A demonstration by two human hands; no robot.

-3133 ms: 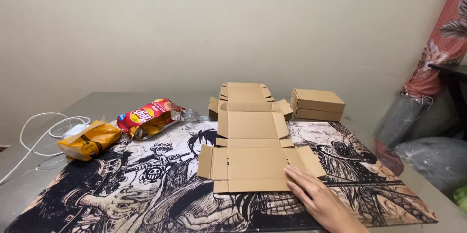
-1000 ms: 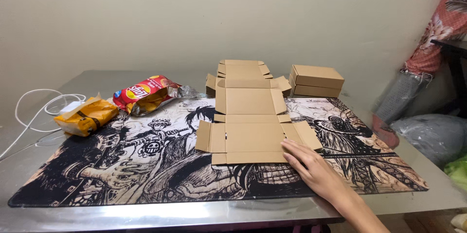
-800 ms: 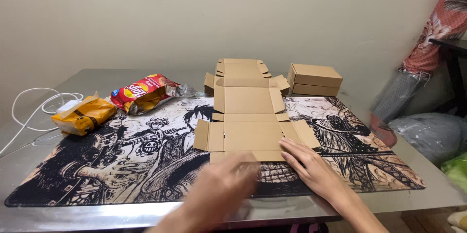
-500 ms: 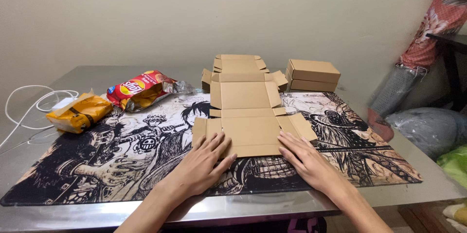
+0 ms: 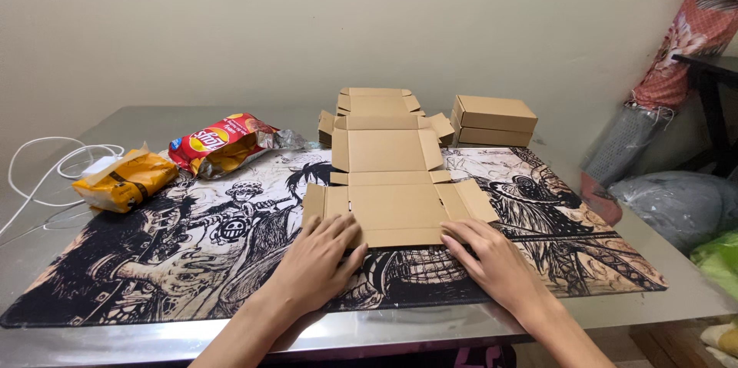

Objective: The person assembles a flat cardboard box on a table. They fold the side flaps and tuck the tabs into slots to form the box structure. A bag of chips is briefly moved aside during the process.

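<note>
Flat on the mat, mid-table: an unfolded brown box blank, creased into panels, small flaps out at both sides, far end lying over a second blank. Both hands lie palm down, fingers spread, gripping nothing. Left hand rests on the blank's near left corner; right hand on the near right corner. Two closed boxes stacked just beyond, right of the blanks. Mat is black-and-white cartoon art, covering most of a grey metal table. Far left: red chip bag, yellow bag, white cable. Plain pale wall behind. Right edge: floral cloth, grey bundle.
</note>
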